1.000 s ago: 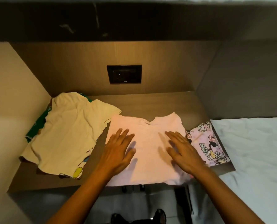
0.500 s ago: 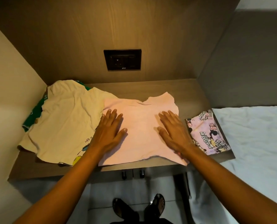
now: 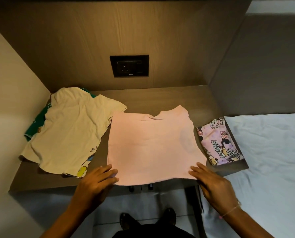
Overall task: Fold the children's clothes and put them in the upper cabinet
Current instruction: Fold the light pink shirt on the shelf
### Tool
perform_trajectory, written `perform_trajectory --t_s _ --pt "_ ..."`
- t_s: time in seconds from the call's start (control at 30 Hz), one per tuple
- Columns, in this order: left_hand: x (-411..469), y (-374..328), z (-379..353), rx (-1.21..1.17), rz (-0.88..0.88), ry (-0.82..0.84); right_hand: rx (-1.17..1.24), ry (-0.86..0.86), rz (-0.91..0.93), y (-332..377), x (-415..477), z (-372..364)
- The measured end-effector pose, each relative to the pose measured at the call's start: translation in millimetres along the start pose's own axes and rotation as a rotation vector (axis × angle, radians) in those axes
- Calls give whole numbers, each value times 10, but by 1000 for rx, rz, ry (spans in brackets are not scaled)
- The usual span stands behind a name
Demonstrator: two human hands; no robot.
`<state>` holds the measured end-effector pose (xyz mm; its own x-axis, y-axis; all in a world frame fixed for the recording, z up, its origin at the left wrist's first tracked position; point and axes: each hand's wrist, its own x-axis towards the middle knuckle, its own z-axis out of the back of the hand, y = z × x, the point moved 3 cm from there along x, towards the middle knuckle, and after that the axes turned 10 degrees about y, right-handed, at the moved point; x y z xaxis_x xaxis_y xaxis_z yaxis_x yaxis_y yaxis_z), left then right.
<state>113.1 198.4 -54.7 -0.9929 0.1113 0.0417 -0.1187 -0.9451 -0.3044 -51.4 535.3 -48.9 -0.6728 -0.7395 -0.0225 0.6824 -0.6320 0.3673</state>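
Note:
A pale pink shirt lies spread flat in the middle of the wooden shelf, neckline toward the back wall. My left hand rests at its lower left corner, fingers apart and touching the hem. At the lower right corner sits my right hand, fingers spread on the hem. A cream shirt with a cartoon print lies unfolded at the left, over a green garment. A folded pink cartoon-print piece lies at the shelf's right edge.
A black wall socket is set in the back panel. Side walls close in the shelf on the left and right. A bed with a white sheet lies to the right. My feet stand on the tiled floor below.
Both hands slid down the pink shirt from its middle to its bottom corners, smoothing it flat. The other clothes have not moved.

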Motion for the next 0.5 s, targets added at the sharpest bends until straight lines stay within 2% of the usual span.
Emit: perform_trajectory --t_s 0.13,0.2,0.3,0.37,0.5 --pt "-40 0 247 -508 299 -17 237 72 -40 38 -74 346" --pt "50 54 373 -639 360 -57 277 137 -84 24 26 535" --pt "405 235 549 -643 400 -25 204 217 -104 -63 429 757" --pt "723 408 594 -553 465 41 75 215 -105 -147 833 807" --pt "1343 706 582 -355 572 154 -27 280 -204 -370 1581 674"
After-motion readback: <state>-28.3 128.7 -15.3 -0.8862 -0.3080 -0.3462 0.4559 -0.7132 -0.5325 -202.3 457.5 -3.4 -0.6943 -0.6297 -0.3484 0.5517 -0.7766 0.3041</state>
